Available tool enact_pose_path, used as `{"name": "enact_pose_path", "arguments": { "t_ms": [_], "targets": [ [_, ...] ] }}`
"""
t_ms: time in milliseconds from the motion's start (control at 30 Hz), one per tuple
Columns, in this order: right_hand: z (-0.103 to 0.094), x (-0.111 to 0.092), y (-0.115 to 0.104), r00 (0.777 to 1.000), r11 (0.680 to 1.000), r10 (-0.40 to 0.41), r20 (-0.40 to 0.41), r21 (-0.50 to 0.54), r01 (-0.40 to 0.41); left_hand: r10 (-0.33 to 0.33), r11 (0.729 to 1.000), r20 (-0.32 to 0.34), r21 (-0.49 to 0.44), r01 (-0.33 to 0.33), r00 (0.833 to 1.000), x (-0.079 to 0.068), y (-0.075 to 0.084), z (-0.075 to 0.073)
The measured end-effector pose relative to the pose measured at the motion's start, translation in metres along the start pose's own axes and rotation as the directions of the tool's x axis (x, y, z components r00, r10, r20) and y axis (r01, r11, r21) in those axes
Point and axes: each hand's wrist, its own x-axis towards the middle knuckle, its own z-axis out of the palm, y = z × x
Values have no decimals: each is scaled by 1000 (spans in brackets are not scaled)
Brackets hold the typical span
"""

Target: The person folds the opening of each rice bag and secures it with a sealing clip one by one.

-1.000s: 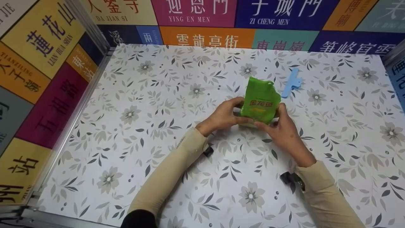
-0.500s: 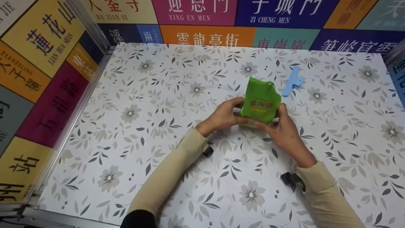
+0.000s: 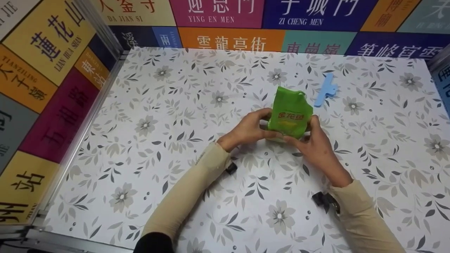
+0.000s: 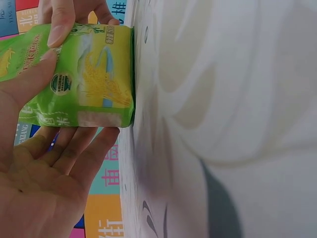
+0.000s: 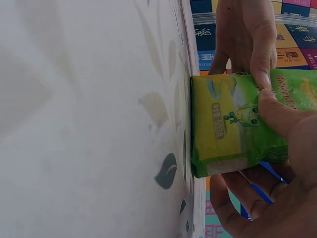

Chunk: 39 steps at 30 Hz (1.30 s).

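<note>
A green and yellow food bag (image 3: 291, 109) printed with Chinese characters stands upright on the table between both hands, its top edge uneven. From the left, my left hand (image 3: 248, 127) grips its side, thumb across the front and fingers around the edge. My right hand (image 3: 315, 140) holds the opposite side the same way, the two thumbs meeting low on the front. In the left wrist view the bag (image 4: 94, 74) has its bottom against the tabletop. The right wrist view shows a cartoon figure and a weight label on the bag (image 5: 223, 144).
A light blue bag clip (image 3: 325, 90) lies behind the bag to the right. The table (image 3: 182, 154) has a floral white cover. Panels of coloured place-name signs (image 3: 230, 39) rise at the back and left, with a metal frame rail (image 3: 88, 102) along the left edge.
</note>
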Motion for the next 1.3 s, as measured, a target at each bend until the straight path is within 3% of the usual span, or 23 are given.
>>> {"name": "enact_pose_path", "arguments": {
  "t_ms": [467,700,1300],
  "targets": [
    [-4,-2,-3,1000,1000,25,10,-7,-25,-6,1000,6,-11,6,1000,0,3,0],
    [0,-5,-1,1000,1000,2,10,-5,-2,8,999,7,32,-8,1000,-4,2,1],
    [0,-10,-3,999,999,49,21,11,-50,-8,1000,15,30,8,1000,-6,2,3]
  ]
}}
